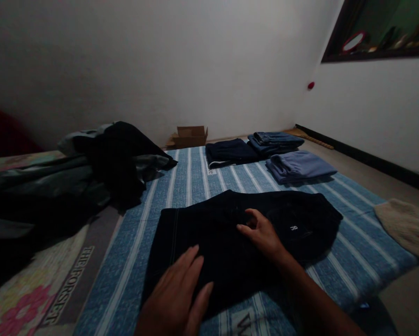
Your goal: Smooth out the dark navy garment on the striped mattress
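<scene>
- Across the blue-and-white striped cloth (125, 280), a flat, very dark fabric garment (226, 242) with a small white logo (293, 228) is laid out.
- Its left part is overlapped by the left hand (176, 289), fingers extended, nothing seen gripped; whether the fabric is touched cannot be told.
- Its middle is overlapped by the right hand (263, 233), thumb and forefinger curved with a gap between, no fabric seen pinched.
- Beyond it, a folded navy garment (230, 151), folded blue denim (277, 141) and a folded grey-blue garment (302, 165) are set close together.
- To the left, black and grey-green clothes (115, 163) are loosely heaped.
- Near the white wall (195, 60), a brown cardboard box (192, 136) is placed.
</scene>
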Demonstrator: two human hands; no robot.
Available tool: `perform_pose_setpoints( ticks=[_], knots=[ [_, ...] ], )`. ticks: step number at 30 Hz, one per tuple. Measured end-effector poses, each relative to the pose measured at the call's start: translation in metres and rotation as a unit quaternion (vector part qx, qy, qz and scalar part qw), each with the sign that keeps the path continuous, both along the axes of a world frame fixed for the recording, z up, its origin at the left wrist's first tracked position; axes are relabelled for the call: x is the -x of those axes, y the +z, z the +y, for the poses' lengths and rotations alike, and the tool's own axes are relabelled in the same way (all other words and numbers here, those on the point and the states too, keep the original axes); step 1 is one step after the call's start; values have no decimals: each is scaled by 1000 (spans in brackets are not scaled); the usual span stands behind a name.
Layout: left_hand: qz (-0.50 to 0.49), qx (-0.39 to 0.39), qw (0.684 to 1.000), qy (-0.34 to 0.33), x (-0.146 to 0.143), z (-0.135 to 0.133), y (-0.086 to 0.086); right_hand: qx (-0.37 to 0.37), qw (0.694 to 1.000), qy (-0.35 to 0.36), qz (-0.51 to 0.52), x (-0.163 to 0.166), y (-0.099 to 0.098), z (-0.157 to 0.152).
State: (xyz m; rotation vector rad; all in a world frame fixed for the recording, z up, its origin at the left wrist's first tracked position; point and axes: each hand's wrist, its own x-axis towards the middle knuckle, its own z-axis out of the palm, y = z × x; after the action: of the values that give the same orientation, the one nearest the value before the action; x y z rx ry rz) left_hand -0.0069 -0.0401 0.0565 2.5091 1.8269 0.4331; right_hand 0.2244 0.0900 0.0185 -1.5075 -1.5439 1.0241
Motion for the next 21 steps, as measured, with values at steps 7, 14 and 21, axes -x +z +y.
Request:
perform_pose_setpoints(
  ticks=[7, 14, 21],
  knots=[
    [87, 99, 991, -18, -34, 63, 18, -246, 954, -16, -169, -2, 41, -18],
    [120, 114, 985, -56, -25, 104, 10, -355, 875, 176, -276, 38, 41, -36],
    [117, 126, 984, -43, -16, 114, -18, -307, 851, 173, -389, 41, -2, -53]
  ],
)
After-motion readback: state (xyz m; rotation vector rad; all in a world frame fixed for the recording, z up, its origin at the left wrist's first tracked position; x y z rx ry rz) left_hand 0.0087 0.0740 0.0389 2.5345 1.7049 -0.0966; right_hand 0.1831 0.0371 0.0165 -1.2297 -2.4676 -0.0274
